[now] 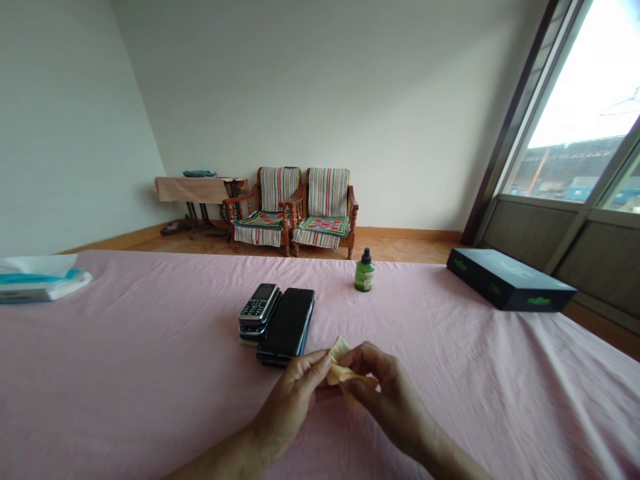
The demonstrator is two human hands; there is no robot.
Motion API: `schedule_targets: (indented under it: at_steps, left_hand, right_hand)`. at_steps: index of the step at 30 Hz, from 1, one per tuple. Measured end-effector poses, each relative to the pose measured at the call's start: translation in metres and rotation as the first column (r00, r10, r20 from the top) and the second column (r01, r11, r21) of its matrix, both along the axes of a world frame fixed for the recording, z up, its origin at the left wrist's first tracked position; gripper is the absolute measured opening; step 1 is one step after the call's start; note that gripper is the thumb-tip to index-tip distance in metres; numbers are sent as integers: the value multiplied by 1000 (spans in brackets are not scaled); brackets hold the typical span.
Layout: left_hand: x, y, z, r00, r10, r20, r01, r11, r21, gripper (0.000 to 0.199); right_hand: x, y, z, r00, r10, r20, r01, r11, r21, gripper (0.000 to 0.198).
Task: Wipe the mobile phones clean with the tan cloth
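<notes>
A small pale yellow cloth (339, 373) is bunched up between my two hands, low in the middle of the view. My left hand (296, 393) pinches its left side between thumb and fingers. On the other side, my right hand (380, 387) grips the cloth with bent fingers. Just beyond my left hand lies a stack of dark smartphones (289, 323). Against its left side rests a stack of keypad phones (259, 305), the top one silver and black. Farther back stands a green bottle (365, 272) with a black cap. Whatever lies inside the cloth's folds is hidden.
A pink sheet (150, 373) covers the table. At the far left sits a tissue pack (45, 280), and a black box (507, 280) lies at the right. Beyond the far edge are two wooden chairs (325, 223) and a cloth-covered side table (195, 190).
</notes>
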State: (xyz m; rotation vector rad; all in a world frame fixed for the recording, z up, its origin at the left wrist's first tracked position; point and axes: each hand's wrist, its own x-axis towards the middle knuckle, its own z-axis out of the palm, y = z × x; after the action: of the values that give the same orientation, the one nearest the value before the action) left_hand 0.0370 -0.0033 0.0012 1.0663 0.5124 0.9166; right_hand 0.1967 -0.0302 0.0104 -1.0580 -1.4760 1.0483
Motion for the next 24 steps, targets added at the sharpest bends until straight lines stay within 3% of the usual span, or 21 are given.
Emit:
schedule_targets:
  at_steps: [8, 12, 16, 20, 24]
  left_hand:
    - [-2, 1, 7, 999, -3, -54, 7, 997, 75, 34]
    - [-2, 0, 11, 995, -55, -78, 64, 992, 111, 32]
    - [-1, 1, 9, 999, -1, -47, 4, 998, 70, 29]
    - [-1, 0, 9, 999, 14, -30, -13, 998, 61, 27]
    - [0, -1, 10, 999, -16, -44, 19, 996, 83, 25]
  right_hand:
    - [7, 6, -2, 981, 22, -194, -36, 997, -66, 24]
    - [3, 2, 3, 998, -9, -63, 7, 999, -34, 20]
    - [0, -2, 8, 1000, 3, 16, -4, 997, 79, 7]
    - [0, -3, 8, 999, 14, 49, -20, 991, 130, 10]
    - [1, -1, 3, 992, -61, 112, 46, 990, 131, 15]
